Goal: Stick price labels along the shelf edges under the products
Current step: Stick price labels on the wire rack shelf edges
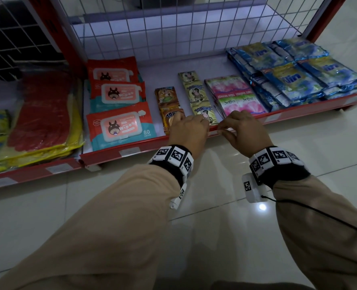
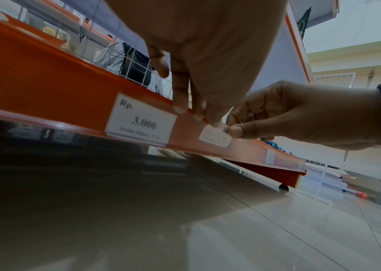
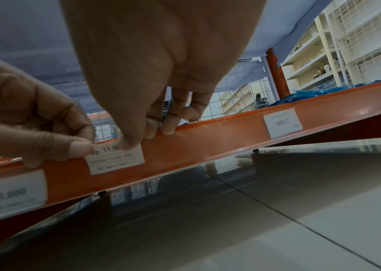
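A small white price label [image 3: 117, 159] printed "Rp. 11.00…" lies against the red shelf edge [image 1: 144, 146] below the yellow sachets [image 1: 202, 101]. My left hand [image 1: 202, 125] pinches its upper left corner between thumb [image 3: 80, 148] and finger. At the upper right corner my right hand [image 1: 225, 129] pinches it, thumb [image 2: 236, 131] in front and the other fingertips [image 3: 168, 128] on the strip's top lip. In the head view only a sliver of the label [image 1: 213, 133] shows between the two hands.
A "3.000" label [image 2: 140, 122] sits left of the hands and an upside-down "2.000" label [image 3: 282, 122] to the right. On the shelf lie wipes packs [image 1: 119, 126], orange sachets [image 1: 168, 99], pink Soffell packs [image 1: 236, 97], blue detergent packs [image 1: 299, 76] and red gloves [image 1: 41, 114]. Glossy tiled floor [image 1: 215, 185] lies below.
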